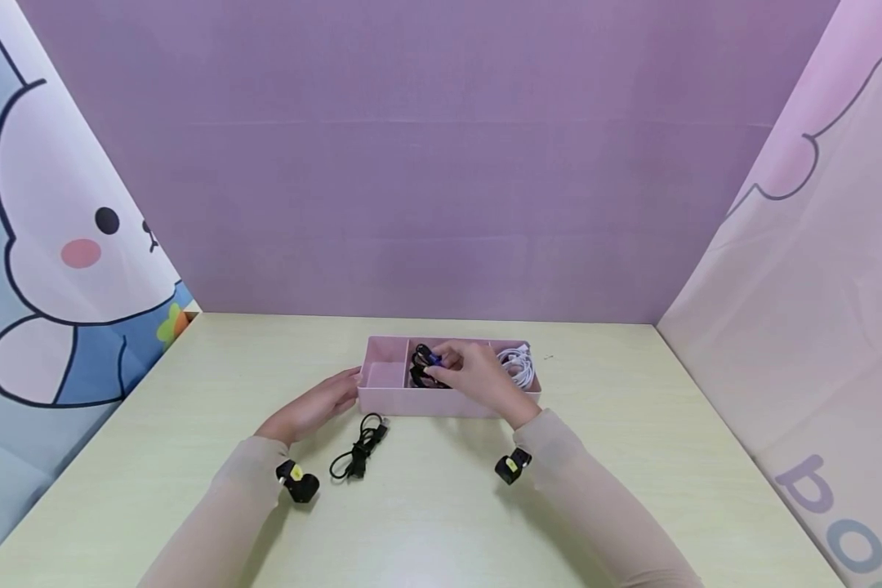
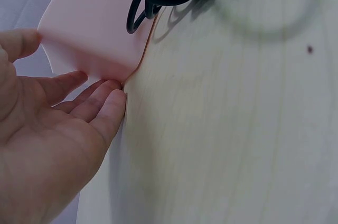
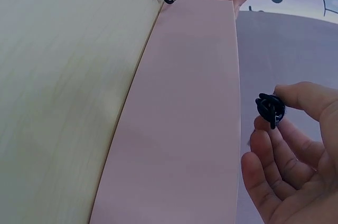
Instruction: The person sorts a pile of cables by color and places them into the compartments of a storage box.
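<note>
A pink compartment box [image 1: 426, 402] stands on the table. My right hand [image 1: 478, 376] pinches a bundled black cable [image 3: 270, 109] between thumb and fingers, over the middle compartment in the head view; a blue part shows by the fingertips. Whether the bundle touches the compartment floor, I cannot tell. My left hand [image 1: 323, 406] rests its fingers against the box's left end, the thumb at the upper edge in the left wrist view. Another black cable [image 1: 363, 449], tied in a bundle, lies on the table before the box's left part.
A coiled white cable [image 1: 518, 366] sits in the box's right compartment. The left compartment [image 1: 385, 373] shows a bare pink floor. A purple panel [image 1: 426, 180] closes the table's back, with printed cloth panels [image 1: 801, 327] at the sides.
</note>
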{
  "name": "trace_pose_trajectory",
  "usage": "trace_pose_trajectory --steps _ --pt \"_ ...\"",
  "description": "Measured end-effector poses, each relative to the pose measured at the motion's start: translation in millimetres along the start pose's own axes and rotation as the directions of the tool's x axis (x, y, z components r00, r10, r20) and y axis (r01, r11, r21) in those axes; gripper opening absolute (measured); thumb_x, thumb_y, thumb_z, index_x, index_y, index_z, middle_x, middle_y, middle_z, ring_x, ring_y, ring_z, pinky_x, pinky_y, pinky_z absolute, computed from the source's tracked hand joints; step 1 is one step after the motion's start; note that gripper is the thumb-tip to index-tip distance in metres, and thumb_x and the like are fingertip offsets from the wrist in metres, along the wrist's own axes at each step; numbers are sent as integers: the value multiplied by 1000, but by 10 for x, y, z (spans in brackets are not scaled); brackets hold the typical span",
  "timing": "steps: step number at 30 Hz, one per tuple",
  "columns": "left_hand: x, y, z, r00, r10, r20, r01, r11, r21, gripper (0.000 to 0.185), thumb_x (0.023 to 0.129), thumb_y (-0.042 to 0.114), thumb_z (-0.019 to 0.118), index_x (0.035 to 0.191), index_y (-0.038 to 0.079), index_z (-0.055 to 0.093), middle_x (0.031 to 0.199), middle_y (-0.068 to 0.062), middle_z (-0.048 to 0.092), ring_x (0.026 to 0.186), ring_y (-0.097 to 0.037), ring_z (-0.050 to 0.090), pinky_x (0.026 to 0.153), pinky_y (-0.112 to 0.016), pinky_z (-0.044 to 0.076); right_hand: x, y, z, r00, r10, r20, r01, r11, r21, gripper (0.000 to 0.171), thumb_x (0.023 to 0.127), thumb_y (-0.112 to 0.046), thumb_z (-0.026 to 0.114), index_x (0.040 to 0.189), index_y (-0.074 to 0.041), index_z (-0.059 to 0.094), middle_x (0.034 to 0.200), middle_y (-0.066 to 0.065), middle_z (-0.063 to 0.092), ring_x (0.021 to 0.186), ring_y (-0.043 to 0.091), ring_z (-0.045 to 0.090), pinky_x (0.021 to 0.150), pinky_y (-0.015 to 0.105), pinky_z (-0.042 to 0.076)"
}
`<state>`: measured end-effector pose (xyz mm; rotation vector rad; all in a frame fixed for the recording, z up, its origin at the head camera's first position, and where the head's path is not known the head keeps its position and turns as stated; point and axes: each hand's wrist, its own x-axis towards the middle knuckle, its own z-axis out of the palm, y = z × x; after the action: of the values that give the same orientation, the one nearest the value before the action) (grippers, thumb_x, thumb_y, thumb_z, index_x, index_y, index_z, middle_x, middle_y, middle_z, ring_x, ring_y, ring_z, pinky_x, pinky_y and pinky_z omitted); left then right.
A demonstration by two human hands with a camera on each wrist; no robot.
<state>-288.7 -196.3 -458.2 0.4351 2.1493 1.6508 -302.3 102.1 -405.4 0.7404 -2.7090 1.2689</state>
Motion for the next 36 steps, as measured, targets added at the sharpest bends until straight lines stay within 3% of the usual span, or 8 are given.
trace_pose_trajectory --steps 6,19,29,36 --pt "5 -7 -7 1000 -7 -5 7 1000 0 64 112 38 28 159 -2 11 162 -21 21 148 -36 24 121 -44 23 -2 17 -14 999 38 -10 -38 999 21 26 91 -23 77 113 -9 72 91 -4 71 82 11 65 73 27 58" --pt "21 -21 -16 1000 -18 -10 18 1000 9 63 112 37 27 159 -1 11 163 -22 20 148 -36 23 121 -44 24 -48 33 -36 1000 10 13 -10 1000 12 19 92 -21 75 110 -15 74 91 -6 70 81 10 63 73 28 56" --pt "16 10 -8 1000 -12 1 12 1000 0 63 112 37 28 159 -1 10 163 -21 20 148 -36 23 121 -43 23 -85 -4 -36 999 -18 35 17 1000 23 25 92 -21 74 113 -8 73 91 -5 70 82 11 63 73 28 56" --pt "14 11 -5 1000 -2 9 2 1000 -8 61 112 34 27 159 -3 10 163 -21 20 148 -36 22 121 -44 23 -128 -55 -14 997 -40 60 36 998 56 21 93 -18 74 113 -11 73 91 -5 70 83 12 63 74 28 56"
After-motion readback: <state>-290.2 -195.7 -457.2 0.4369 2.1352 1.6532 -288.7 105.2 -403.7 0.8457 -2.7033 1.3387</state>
